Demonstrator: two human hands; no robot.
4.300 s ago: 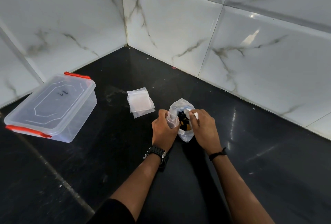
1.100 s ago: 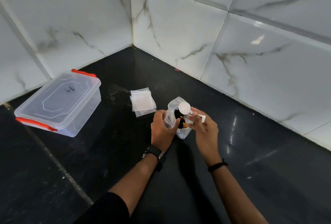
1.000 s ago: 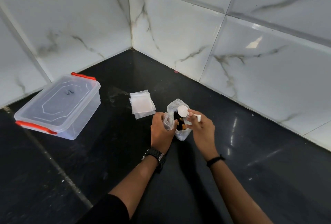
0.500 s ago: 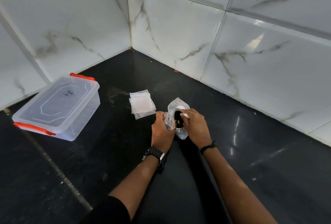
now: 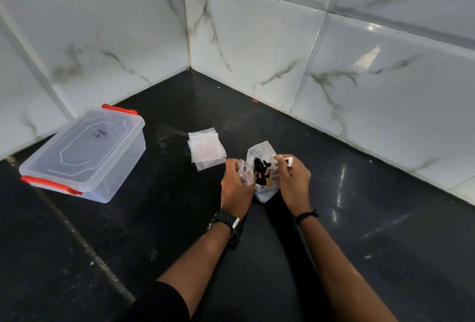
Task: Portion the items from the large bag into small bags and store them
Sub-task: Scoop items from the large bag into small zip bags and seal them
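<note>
I'm judging this as early going: the box (image 5: 84, 153) is sitting lidded off to the left, the flat bags (image 5: 207, 150) are lying unused beside the big bag (image 5: 262, 191), and I'm seeing 0 filled. My left hand (image 5: 235, 188) is pinching 1 small bag (image 5: 244, 171) at the big bag's mouth. My right hand (image 5: 293, 180) is curling round a white scoop (image 5: 286, 161), dipping among dark and orange pieces (image 5: 261, 173).

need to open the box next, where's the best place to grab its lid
Probably the near red latch on the storage box: it juts past the closed lid at the short end. Come from the front with the left hand; grip under its edge.
</note>
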